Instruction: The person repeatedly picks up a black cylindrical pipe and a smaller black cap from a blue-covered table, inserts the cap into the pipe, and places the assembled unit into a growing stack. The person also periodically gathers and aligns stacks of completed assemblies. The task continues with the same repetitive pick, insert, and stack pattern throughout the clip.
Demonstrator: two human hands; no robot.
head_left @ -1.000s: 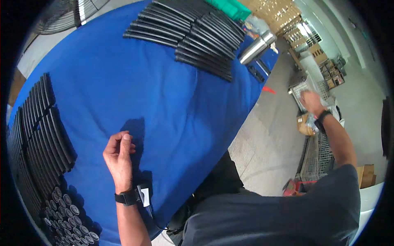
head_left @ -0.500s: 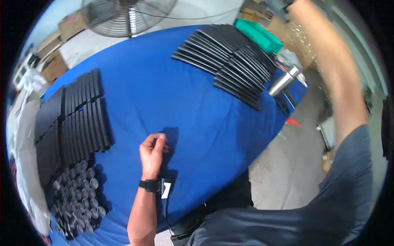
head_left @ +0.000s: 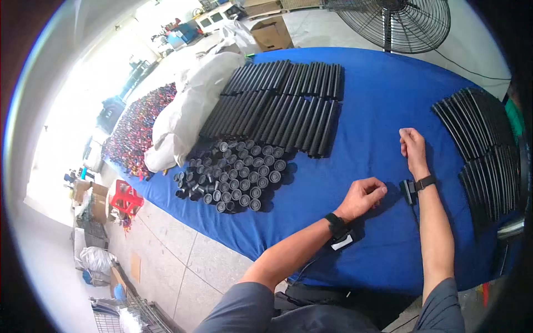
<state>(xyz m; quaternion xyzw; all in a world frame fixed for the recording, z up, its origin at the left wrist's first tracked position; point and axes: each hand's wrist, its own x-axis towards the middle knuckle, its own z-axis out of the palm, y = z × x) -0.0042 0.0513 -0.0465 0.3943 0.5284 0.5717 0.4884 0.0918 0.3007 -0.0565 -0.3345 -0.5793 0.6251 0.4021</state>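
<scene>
My left hand [head_left: 363,197] hovers low over the blue cloth, its fingers curled in and the thumb against them. No object shows in it. Farther forward and to the right, my right hand [head_left: 413,150] is also closed, its fingers bent toward the palm, with nothing visible in the grip. Left of both hands lie side-by-side rows of black tubes [head_left: 297,119]. A cluster of black round caps [head_left: 244,172] sits in front of those tubes. To the right of my right hand is a stack of thinner black rods [head_left: 488,150].
The blue cloth [head_left: 383,100] covers the table. A white sack [head_left: 186,116] and a heap of small multicoloured pieces [head_left: 139,130] lie at its left end. A large fan [head_left: 388,22] stands behind. A red plastic stool [head_left: 126,197] is on the floor at left.
The view has swung left, bringing the sack and heap into sight. My right arm has come down from the upper right to over the table. My left hand stays closed over the cloth.
</scene>
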